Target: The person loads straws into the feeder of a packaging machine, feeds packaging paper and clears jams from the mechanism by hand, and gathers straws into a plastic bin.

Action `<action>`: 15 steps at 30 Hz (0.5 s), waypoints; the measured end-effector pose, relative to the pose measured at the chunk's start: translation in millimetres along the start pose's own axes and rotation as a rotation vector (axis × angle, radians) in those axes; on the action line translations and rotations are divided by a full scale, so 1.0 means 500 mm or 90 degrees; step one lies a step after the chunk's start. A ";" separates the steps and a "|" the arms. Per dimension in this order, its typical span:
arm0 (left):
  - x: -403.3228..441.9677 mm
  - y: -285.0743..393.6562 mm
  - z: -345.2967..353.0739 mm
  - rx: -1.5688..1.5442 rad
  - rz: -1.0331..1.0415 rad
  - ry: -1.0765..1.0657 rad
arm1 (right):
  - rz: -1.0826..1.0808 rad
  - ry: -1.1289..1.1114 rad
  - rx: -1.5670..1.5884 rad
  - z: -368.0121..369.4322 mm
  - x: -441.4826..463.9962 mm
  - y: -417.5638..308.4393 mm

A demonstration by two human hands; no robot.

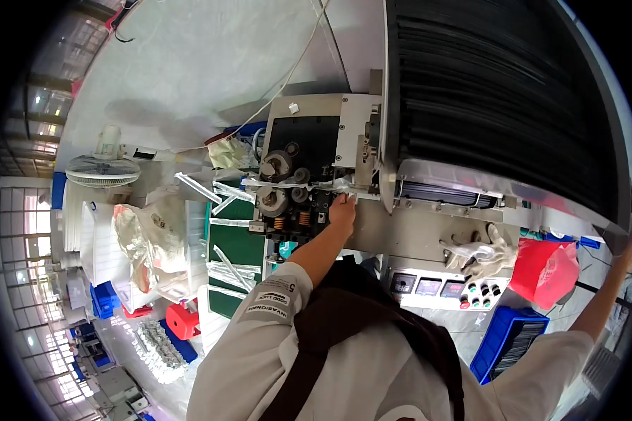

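My left hand (342,209) reaches into the packing machine (305,133), its fingers closed beside a shiny plastic film (340,184). What lies between the fingertips is hidden. The film runs leftward past paired metal rollers (274,201) as a narrow strip. On the far right, my right hand (629,254) is by the metal edge of a large hopper (498,91) filled with long black sticks. Its fingers are dark and cannot be made out. Several wrapped silvery strips (232,266) lie on a green conveyor belt (225,303) left of the rollers.
Work gloves (481,251) lie on the metal machine top above a control panel (439,286) with buttons. A red bag (544,272) and a blue crate (505,344) of black sticks stand at right. At left are a fan (103,170) and a red stool (182,321).
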State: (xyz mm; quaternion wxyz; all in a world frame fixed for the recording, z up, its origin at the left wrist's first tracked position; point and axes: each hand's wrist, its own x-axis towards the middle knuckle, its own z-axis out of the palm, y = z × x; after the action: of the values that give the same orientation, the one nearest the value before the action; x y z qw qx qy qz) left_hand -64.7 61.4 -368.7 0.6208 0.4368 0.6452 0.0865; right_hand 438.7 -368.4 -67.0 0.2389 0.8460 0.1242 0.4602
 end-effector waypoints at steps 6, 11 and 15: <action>0.034 -0.021 0.009 -0.098 -0.004 0.180 | 0.019 -0.186 0.115 -0.121 0.067 0.027; 0.096 -0.076 -0.012 -0.060 0.023 0.216 | 0.039 -0.227 0.099 -0.141 0.064 0.014; -0.048 0.008 0.004 0.508 0.339 0.345 | 0.043 -0.227 0.092 -0.142 0.056 0.012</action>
State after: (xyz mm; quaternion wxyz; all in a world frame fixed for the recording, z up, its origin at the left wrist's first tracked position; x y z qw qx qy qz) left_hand -64.8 46.8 -349.2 0.1753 0.7486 0.6317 0.0987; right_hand 394.2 -341.1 -10.8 0.1805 0.9328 0.0843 0.3005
